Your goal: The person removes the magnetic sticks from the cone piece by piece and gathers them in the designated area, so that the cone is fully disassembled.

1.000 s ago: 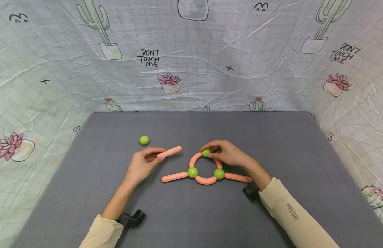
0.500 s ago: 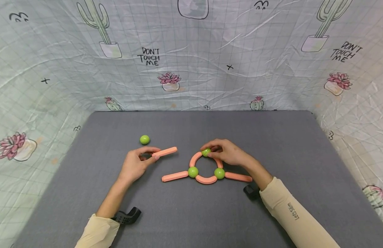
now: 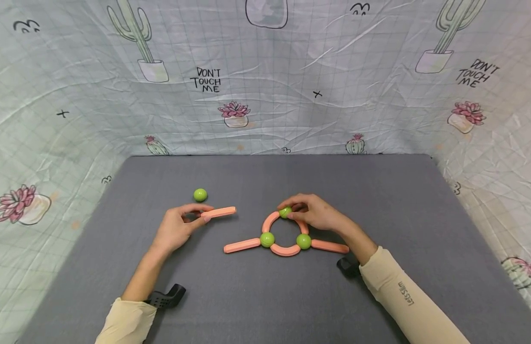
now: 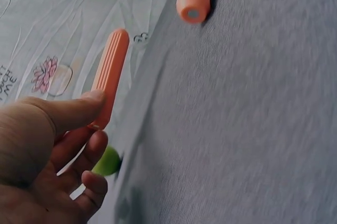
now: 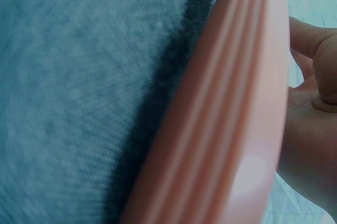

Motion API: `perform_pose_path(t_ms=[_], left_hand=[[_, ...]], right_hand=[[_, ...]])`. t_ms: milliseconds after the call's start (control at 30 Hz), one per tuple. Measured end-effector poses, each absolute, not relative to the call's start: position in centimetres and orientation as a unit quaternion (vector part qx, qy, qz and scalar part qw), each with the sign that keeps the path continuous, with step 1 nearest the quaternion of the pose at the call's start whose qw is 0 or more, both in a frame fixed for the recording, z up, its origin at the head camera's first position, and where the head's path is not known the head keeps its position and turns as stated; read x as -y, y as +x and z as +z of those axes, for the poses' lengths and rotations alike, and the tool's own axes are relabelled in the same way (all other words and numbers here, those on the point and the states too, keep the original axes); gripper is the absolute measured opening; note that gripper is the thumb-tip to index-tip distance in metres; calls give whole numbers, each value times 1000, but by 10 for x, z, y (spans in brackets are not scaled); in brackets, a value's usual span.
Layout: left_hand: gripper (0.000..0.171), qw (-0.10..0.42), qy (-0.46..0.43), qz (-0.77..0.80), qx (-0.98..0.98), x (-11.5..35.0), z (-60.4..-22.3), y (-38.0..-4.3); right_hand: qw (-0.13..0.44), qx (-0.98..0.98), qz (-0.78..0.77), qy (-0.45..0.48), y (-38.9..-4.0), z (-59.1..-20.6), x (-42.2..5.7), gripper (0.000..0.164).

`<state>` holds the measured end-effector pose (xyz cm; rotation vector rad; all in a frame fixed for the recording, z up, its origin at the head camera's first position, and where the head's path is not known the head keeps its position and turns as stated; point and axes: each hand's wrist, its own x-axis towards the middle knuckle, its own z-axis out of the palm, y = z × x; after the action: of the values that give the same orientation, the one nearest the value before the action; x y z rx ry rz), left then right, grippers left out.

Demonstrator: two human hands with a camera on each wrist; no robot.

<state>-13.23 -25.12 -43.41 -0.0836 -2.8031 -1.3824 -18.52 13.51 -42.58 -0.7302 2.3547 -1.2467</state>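
My left hand (image 3: 175, 227) pinches a straight orange magnetic building stick (image 3: 222, 211) between thumb and fingers, left of the ring; the left wrist view shows this ridged stick (image 4: 112, 71) tilted upward. Thumb and fingers of my right hand (image 3: 319, 212) pinch the green ball (image 3: 284, 212) at the top of the ring, partly covering it. Curved orange sticks (image 3: 285, 250) form the ring together with a left green ball (image 3: 267, 239) and a right green ball (image 3: 303, 241). From these, one straight stick (image 3: 241, 245) extends left and another straight stick (image 3: 330, 246) right.
A loose green ball (image 3: 200, 195) lies just beyond my left hand on the grey table (image 3: 248, 296). Printed cloth (image 3: 274, 114) hangs behind the table and along both sides. In the right wrist view, a stick (image 5: 226, 108) close to the camera fills much of the frame.
My left hand has moved left, away from the ring, carrying the straight stick, which now lies more level. The right hand and the joined pieces have stayed in place.
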Motion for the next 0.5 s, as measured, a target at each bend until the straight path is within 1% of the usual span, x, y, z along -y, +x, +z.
perform_pose_path(t_ms=[133, 500], left_hand=[[22, 0, -19, -441, 897, 261, -435, -134], [21, 9, -30, -429, 903, 275, -443, -140]], right_hand=[[188, -837, -443, -261, -185, -426, -135, 33], [192, -837, -441, -260, -187, -427, -136, 33]])
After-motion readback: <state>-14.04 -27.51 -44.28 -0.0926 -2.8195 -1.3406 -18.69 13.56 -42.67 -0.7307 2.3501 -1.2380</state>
